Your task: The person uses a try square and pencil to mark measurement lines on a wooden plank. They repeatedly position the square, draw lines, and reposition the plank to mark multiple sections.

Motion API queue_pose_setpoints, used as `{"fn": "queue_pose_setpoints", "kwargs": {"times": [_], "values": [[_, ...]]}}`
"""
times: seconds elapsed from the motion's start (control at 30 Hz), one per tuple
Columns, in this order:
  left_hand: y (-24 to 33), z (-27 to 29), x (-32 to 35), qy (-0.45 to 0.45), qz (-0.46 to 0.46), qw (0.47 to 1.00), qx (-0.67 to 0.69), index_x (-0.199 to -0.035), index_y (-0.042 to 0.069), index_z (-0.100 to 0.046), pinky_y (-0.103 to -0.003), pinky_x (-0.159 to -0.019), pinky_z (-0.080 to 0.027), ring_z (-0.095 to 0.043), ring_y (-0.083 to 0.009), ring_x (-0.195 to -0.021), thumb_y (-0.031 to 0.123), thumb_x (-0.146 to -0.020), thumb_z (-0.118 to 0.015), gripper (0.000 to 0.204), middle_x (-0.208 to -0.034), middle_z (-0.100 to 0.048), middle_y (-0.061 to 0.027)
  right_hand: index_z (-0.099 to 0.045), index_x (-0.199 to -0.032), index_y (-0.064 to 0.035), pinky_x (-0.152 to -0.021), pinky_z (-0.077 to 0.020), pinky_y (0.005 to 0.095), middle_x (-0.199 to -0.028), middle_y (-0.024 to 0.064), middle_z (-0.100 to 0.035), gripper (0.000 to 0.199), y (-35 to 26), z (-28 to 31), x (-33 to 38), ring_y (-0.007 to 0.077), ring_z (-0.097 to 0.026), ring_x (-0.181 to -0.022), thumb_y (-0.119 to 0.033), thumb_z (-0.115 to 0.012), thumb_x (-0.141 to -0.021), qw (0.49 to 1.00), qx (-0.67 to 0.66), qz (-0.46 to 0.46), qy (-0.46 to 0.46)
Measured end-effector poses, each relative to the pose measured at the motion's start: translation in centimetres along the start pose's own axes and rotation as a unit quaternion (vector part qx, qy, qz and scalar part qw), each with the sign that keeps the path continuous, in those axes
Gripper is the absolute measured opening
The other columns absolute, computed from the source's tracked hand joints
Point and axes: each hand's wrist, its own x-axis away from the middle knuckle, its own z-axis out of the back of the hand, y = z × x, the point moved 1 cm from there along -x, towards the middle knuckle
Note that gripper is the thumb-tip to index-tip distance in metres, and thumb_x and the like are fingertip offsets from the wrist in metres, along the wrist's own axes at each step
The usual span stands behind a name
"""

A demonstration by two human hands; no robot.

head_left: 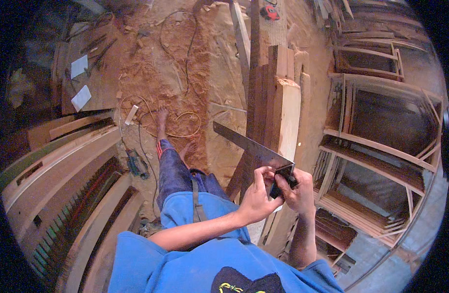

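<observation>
I have the left hand point(258, 198) and right hand point(295, 191) gripping the black handle point(285, 170) of the square point(249, 145); I'd pinch evenly, holding it steady over the boards point(288, 117).

One head-worn fisheye looks steeply down from above the person's blue shirt point(195, 259), which shows nearest, along the lower edge; the hands point(299, 191) sit close, right of centre; the dusty floor point(151, 73) lies farther off; straight edges bend toward the dark round rim.
</observation>
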Motion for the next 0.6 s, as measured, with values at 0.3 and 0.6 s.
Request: {"fn": "queue_pose_setpoints", "kwargs": {"times": [0.3,0.6], "values": [[-2.7,1.9,-1.4,0.029,-0.127,0.99,-0.05,-0.137,-0.001,-0.036,-0.042,-0.094,-0.049,-0.055,-0.0283,-0.11,0.026,-0.084,-0.074,0.07,-0.119,-0.052,-0.0163,-0.06,-0.106,-0.0009,-0.074,-0.0512,0.0319,-0.09,0.0108,-0.066,0.026,3.5,3.4,9.1,0.0175,-0.062,-0.082,-0.025,-0.061,-0.097,0.876,-0.236,0.063,0.415],[-4.6,2.5,-10.7,0.13,-0.041,0.986,-0.098,-0.147,-0.003,-0.038,-0.042,-0.099,-0.049,-0.056,-0.0324,-0.118,0.036,-0.09,-0.076,0.079,-0.129,-0.052,-0.0219,-0.052,-0.109,-0.0065,-0.071,-0.0467,0.0323,-0.088,0.0055,-0.056,0.051,15.7,-4.6,25.0,0.0164,-0.055,-0.079,-0.052,-0.068,-0.092,0.905,-0.052,-0.118,0.405]]}}
